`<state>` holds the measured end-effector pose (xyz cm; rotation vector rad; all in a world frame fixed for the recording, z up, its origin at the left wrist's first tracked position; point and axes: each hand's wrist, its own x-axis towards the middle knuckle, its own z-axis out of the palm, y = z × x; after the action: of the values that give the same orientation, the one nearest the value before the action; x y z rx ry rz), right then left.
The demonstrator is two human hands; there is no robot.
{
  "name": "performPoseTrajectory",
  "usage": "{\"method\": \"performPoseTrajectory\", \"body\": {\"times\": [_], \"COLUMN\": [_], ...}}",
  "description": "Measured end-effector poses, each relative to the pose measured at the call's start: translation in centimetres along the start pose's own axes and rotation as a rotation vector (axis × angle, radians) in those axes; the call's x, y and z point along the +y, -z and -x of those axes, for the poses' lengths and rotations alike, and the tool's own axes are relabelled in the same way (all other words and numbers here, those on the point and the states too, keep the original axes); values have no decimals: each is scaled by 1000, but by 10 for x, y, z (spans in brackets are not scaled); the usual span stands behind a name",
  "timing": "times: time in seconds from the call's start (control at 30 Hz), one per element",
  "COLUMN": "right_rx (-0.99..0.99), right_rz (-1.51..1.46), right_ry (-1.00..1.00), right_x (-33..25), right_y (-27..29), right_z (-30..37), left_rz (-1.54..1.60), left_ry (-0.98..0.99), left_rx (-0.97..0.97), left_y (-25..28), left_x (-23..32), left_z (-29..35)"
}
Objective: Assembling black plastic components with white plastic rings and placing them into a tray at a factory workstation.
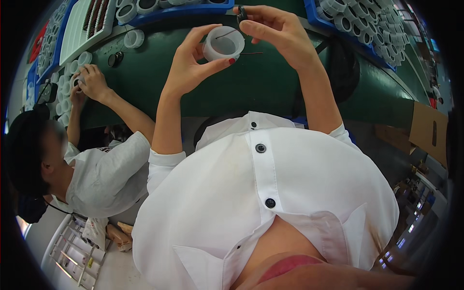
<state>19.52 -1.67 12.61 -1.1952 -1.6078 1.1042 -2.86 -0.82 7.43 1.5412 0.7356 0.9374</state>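
Observation:
My left hand (pixel 189 62) is closed round a white translucent round plastic cup (pixel 210 47), thumb on the near side and fingers on the far side. The cup's open mouth faces up toward me. A thin reddish-brown wire (pixel 226 34) crosses its mouth, and a similar wire end (pixel 253 53) sticks out to the right. Just right of and beyond the cup, my right hand (pixel 286 37) pinches a small black round part (pixel 241 14) between thumb and fingers. The part's exact kind is too small to make out.
A green table (pixel 145 82) lies under my hands. Blue trays of white cups stand at the far edge (pixel 179 12) and far right (pixel 369 46). A loose white cup (pixel 134 38) and a black part (pixel 115 59) lie to the left, near a co-worker's hands (pixel 94 82). A cardboard box (pixel 429 130) is at right.

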Motion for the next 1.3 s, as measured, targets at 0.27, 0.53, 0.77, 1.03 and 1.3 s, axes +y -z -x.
{"method": "performPoseTrajectory", "body": {"times": [0.27,0.53,0.77,1.03,1.3], "right_rx": [10,84,72,-72,164], "right_rz": [-110,331,679,598,182], "right_ry": [-10,323,658,566,290], "right_x": [14,5,3,-7,6], "right_y": [-1,-15,-15,-8,-15], "right_z": [0,8,14,12,9], "left_rz": [553,264,231,403,369], "left_ry": [323,149,186,190,101], "left_rx": [-47,16,-6,43,61], "left_y": [4,-8,-7,-9,-13], "left_x": [-1,3,12,6,9], "left_z": [5,8,6,4,2]}}
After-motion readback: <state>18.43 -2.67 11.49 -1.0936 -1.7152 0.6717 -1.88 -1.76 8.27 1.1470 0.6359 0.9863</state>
